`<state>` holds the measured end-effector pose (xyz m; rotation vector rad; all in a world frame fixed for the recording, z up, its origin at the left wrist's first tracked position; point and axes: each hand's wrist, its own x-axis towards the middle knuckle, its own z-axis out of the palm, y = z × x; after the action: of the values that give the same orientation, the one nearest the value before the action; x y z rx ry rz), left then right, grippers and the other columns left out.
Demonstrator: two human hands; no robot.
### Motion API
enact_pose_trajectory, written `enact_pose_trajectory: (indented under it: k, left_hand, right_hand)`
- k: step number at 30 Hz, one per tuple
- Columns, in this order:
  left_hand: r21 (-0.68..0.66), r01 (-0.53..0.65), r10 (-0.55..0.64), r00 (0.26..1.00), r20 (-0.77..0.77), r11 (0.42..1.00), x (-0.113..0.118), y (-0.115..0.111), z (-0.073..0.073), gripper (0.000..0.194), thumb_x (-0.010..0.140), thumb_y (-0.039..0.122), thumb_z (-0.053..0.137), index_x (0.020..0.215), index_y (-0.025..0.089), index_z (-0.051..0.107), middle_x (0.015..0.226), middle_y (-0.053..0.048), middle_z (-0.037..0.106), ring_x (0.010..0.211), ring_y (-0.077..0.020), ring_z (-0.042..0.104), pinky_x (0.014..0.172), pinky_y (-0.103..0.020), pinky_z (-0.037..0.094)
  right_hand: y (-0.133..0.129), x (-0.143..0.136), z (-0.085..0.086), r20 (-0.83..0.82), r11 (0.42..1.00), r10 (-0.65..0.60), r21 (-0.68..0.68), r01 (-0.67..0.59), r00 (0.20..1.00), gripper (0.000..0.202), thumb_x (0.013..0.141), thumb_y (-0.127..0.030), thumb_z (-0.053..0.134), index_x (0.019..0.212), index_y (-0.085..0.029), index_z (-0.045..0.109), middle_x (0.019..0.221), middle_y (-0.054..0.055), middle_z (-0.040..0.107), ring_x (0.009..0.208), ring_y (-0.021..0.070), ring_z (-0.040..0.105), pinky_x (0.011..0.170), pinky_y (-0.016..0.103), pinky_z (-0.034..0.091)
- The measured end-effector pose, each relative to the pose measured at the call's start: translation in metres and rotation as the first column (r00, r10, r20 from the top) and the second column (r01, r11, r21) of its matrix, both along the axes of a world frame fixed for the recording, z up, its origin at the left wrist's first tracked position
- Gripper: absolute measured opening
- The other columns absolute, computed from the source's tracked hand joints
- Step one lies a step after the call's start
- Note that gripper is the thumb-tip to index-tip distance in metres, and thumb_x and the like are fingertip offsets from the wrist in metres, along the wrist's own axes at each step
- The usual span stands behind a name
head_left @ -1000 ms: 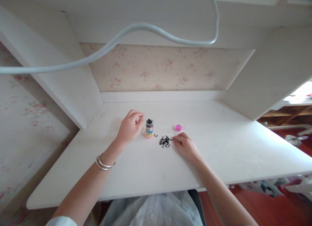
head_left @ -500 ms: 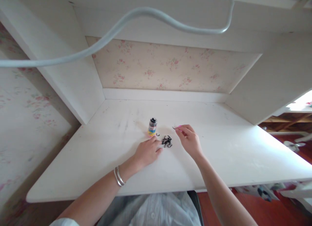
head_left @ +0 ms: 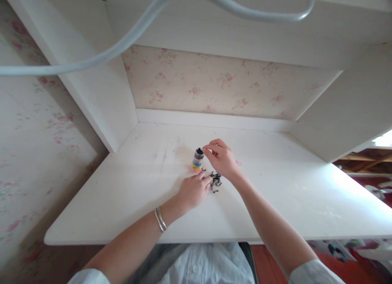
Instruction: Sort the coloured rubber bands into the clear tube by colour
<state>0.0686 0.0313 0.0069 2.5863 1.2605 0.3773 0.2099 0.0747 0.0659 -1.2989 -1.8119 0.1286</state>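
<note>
A small clear jar [head_left: 198,159] with a blue and yellow label stands upright on the desk, dark pieces filling its mouth. My right hand [head_left: 221,156] is at the jar's rim, thumb and forefinger pinched together; whatever is between the tips is too small to make out. Just in front of the jar, my left hand [head_left: 193,190] rests on the desk with fingers stretched out to a loose pile of small black curved pieces [head_left: 217,179]. One stray black piece [head_left: 204,169] lies at the jar's foot. Another piece [head_left: 215,191] sits nearer me.
A small pink item [head_left: 238,163] lies right of my right wrist. The white desk [head_left: 137,186] has a raised back ledge [head_left: 214,119] and side panels. A thick pale cable [head_left: 122,45] crosses the upper view.
My right hand has moved left from beyond the pile to the jar's mouth. The pink item beside it now shows on the desk. My left hand stays by the pile, which has spread slightly.
</note>
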Motion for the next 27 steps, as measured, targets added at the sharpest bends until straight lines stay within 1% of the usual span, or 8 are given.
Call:
enact_pose_trajectory:
  k: [3,6,11,13,17,22,25,27]
  left_hand:
    - [0.002,0.047,-0.047,0.999,-0.010,0.999,-0.001,-0.001,0.001,0.030,0.092,0.027,0.039,0.115,0.031,0.058,0.105,-0.003,0.060,0.086,-0.0172,0.063,0.068,-0.026,0.049]
    - [0.011,0.080,-0.080,0.997,0.004,0.997,-0.001,-0.004,0.002,0.032,0.090,0.025,0.040,0.117,0.031,0.056,0.108,-0.002,0.059,0.085,-0.0167,0.062,0.066,-0.026,0.049]
    - [-0.008,0.097,-0.097,0.995,0.001,0.995,0.000,-0.009,0.006,0.028,0.093,0.033,0.037,0.106,0.027,0.061,0.106,-0.003,0.059,0.087,-0.0164,0.062,0.069,-0.027,0.049]
    - [-0.014,0.100,-0.100,0.995,0.005,0.995,0.001,-0.010,0.006,0.030,0.094,0.038,0.035,0.103,0.026,0.062,0.106,-0.003,0.059,0.088,-0.0166,0.061,0.070,-0.027,0.049]
    - [-0.004,0.122,-0.122,0.992,0.013,0.993,0.000,-0.010,0.005,0.030,0.092,0.042,0.039,0.105,0.027,0.062,0.106,-0.002,0.060,0.087,-0.0166,0.061,0.071,-0.028,0.049]
    - [-0.002,0.139,-0.139,0.990,-0.021,0.990,-0.001,-0.009,0.002,0.029,0.093,0.039,0.040,0.102,0.027,0.064,0.102,-0.003,0.060,0.085,-0.0159,0.061,0.071,-0.028,0.048]
    - [0.002,0.135,-0.135,0.990,-0.044,0.991,-0.001,-0.008,0.000,0.030,0.094,0.037,0.038,0.100,0.027,0.065,0.102,-0.002,0.060,0.084,-0.0156,0.061,0.070,-0.027,0.049]
    - [0.016,0.139,-0.138,0.989,-0.047,0.990,-0.002,-0.008,-0.001,0.031,0.095,0.037,0.036,0.099,0.026,0.065,0.102,-0.003,0.060,0.085,-0.0159,0.061,0.069,-0.027,0.049]
  right_hand:
    - [0.001,0.000,-0.001,0.030,1.000,0.017,-0.010,-0.017,0.999,0.018,0.088,-0.029,0.056,0.088,-0.023,0.072,0.093,0.003,0.061,0.059,0.0098,0.052,0.063,0.025,0.045]
    - [0.002,0.000,0.001,0.049,0.999,0.024,-0.024,-0.023,0.999,0.017,0.087,-0.029,0.056,0.087,-0.023,0.073,0.094,0.003,0.061,0.059,0.0096,0.053,0.063,0.025,0.045]
    - [0.004,0.000,0.003,0.044,0.998,0.038,-0.050,-0.036,0.998,0.017,0.087,-0.029,0.057,0.090,-0.023,0.073,0.096,0.003,0.062,0.060,0.0098,0.054,0.065,0.025,0.046]
    - [0.004,0.000,0.002,0.031,0.998,0.047,-0.049,-0.045,0.998,0.017,0.086,-0.029,0.058,0.090,-0.023,0.073,0.096,0.002,0.062,0.060,0.0098,0.054,0.065,0.025,0.047]
    - [0.002,0.001,0.001,-0.015,0.997,0.056,-0.045,-0.057,0.998,0.017,0.087,-0.029,0.057,0.092,-0.023,0.073,0.094,0.003,0.062,0.060,0.0098,0.053,0.065,0.025,0.046]
    - [-0.004,0.005,0.002,-0.125,0.999,0.037,-0.007,-0.038,0.992,0.022,0.090,-0.030,0.052,0.091,-0.021,0.072,0.092,0.004,0.063,0.069,0.0126,0.057,0.063,0.025,0.046]
    - [-0.010,0.016,-0.007,-0.175,1.000,0.001,-0.027,-0.006,0.985,0.022,0.090,-0.032,0.052,0.090,-0.021,0.071,0.092,0.004,0.063,0.070,0.0131,0.057,0.062,0.025,0.045]
    - [-0.016,0.027,-0.022,-0.192,0.998,-0.033,-0.067,0.020,0.981,0.024,0.090,-0.034,0.052,0.089,-0.021,0.071,0.092,0.004,0.064,0.072,0.0137,0.058,0.063,0.025,0.045]
